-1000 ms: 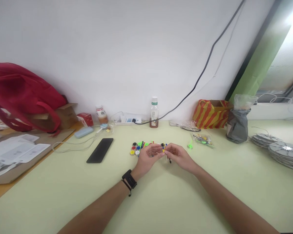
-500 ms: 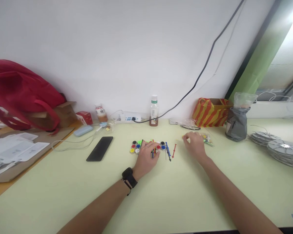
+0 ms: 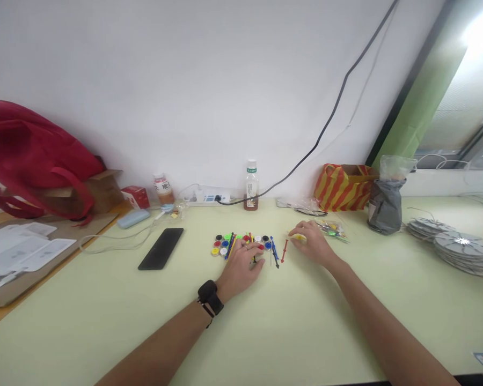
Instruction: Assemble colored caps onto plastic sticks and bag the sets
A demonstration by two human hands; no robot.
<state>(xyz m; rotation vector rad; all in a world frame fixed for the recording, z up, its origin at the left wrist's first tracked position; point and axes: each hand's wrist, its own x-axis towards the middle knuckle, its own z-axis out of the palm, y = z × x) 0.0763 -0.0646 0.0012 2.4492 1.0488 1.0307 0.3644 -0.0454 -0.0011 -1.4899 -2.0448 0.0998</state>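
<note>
My left hand [image 3: 241, 268], with a ring on it and a black watch [image 3: 210, 296] at the wrist, lies over small coloured parts with thumb and fingers apart. Round button-like discs [image 3: 224, 251] and thin arrow-shaped plastic sticks show around it; some are hidden underneath. To the right of these, my right hand [image 3: 313, 244] is closed in a pinch on a small yellow piece [image 3: 300, 237], its shape partly covered by the fingers. A red stick [image 3: 284, 251] lies between the hands, beside blue and black sticks [image 3: 276, 257].
A clear bag of small parts [image 3: 334, 230] lies behind my right hand. A black phone [image 3: 161, 249] rests on the left. Along the wall stand a bottle [image 3: 251, 187], a power strip [image 3: 209, 197] and a striped bag [image 3: 342, 187]. Stacked grey discs [image 3: 462, 252] sit far right.
My right hand has moved left, towards the sticks, with the yellow piece in its fingers. My left hand stays over the parts, its fingers slightly shifted.
</note>
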